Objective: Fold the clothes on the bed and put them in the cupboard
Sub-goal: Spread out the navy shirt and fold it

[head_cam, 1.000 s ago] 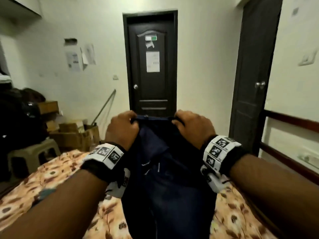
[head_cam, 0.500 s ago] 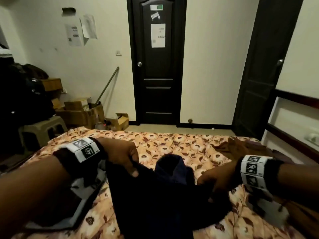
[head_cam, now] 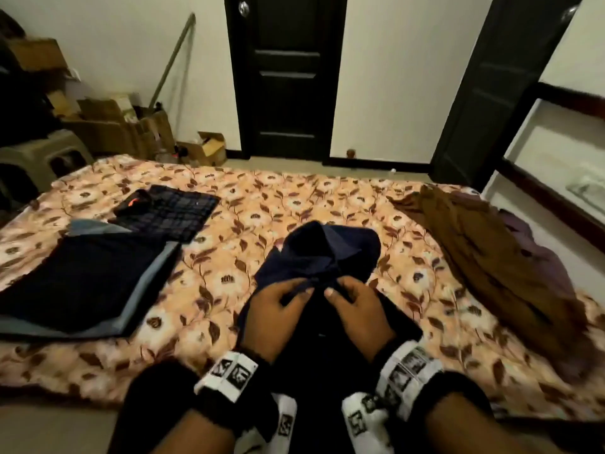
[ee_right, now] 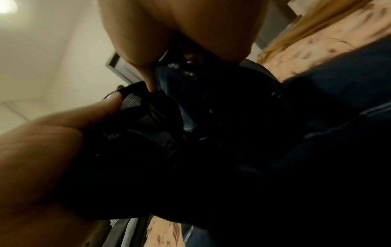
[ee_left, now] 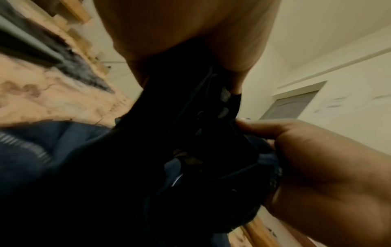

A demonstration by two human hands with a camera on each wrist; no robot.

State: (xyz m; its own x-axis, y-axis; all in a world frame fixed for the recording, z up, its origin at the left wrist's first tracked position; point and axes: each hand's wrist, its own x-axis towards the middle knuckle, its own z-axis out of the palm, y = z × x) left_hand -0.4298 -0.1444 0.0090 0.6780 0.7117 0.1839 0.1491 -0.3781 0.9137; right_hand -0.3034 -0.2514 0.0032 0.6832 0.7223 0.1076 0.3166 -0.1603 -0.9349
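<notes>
My left hand and right hand both pinch the bunched navy garment near the bed's front edge. I'd worry the crumpled cloth (its seams are hidden) folds crooked or slides off.

The dark blue garment is matt cloth, creased, with a mesh-like patch showing in the wrist views. The bed sheet is soft printed fabric with a floral pattern. The door is dark, semi-gloss panelled wood, beside brown cardboard boxes.
</notes>
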